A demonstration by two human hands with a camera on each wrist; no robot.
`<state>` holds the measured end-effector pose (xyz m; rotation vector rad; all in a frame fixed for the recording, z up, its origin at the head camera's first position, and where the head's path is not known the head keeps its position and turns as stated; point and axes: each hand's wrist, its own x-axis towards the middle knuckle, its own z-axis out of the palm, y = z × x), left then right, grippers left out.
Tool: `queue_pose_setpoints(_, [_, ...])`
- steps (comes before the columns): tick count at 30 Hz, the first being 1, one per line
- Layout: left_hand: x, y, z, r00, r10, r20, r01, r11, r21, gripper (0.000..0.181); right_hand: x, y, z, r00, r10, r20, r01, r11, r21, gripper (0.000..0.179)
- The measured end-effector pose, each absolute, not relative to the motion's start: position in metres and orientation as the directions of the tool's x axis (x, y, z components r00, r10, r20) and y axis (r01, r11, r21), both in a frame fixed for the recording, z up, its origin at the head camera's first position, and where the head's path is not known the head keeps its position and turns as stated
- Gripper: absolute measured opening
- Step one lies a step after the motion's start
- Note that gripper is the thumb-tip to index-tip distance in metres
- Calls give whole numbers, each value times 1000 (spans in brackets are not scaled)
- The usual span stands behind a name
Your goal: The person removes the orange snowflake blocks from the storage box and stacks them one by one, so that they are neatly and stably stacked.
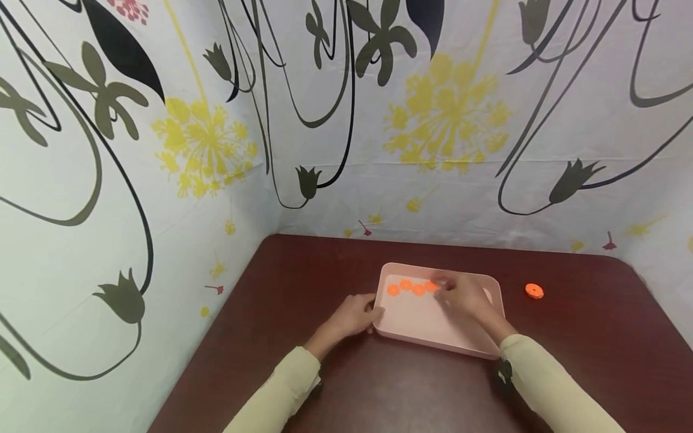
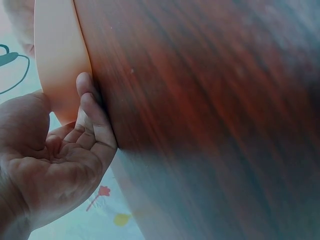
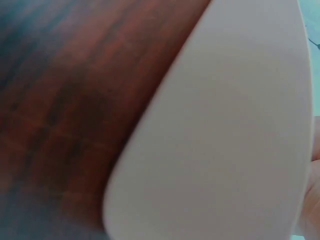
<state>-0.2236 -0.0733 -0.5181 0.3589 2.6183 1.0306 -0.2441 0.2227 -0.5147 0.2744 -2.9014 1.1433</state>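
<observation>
A pink shallow tray (image 1: 422, 322) lies on the table. My left hand (image 1: 351, 314) grips its left end, thumb over the rim and fingers outside; the left wrist view shows these fingers (image 2: 102, 122) against the tray wall (image 2: 62, 55). Over the tray's far side, my right hand (image 1: 462, 294) has its curled fingers at the rightmost orange disc (image 1: 430, 286), pinching it at its edge. Several other orange discs (image 1: 405, 284) lie in a zigzag row to the left. In the right wrist view, the tray (image 3: 215, 130) hides most of that hand (image 3: 312, 200).
Right of the tray, a thicker orange piece with a central hole (image 1: 534, 291) lies on the dark red-brown table (image 1: 411, 391). Behind and to the left, a flower-patterned white cloth (image 1: 335, 138) hangs along the table edges.
</observation>
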Motion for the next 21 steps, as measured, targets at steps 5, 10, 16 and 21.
queue_pose_setpoints(5, [-225, -72, -519, -919, 339, -199, 115, 715, 689, 50, -246, 220, -514, -988, -147, 42, -139, 746, -651, 40])
queue_pose_setpoints(10, [-227, -71, -520, -917, 348, -196, 122, 713, 691, 50, -247, 220, -518, -991, -119, 65, -133, 774, -619, 35])
queue_pose_setpoints(16, [-226, -74, -521, -913, 366, -180, 139, 695, 705, 48, -249, 217, -523, -988, -119, 100, -155, 778, -609, 31])
queue_pose_setpoints(21, [-226, -77, -524, -912, 375, -164, 156, 689, 708, 45, -250, 214, -524, -991, -107, 82, -135, 775, -617, 26])
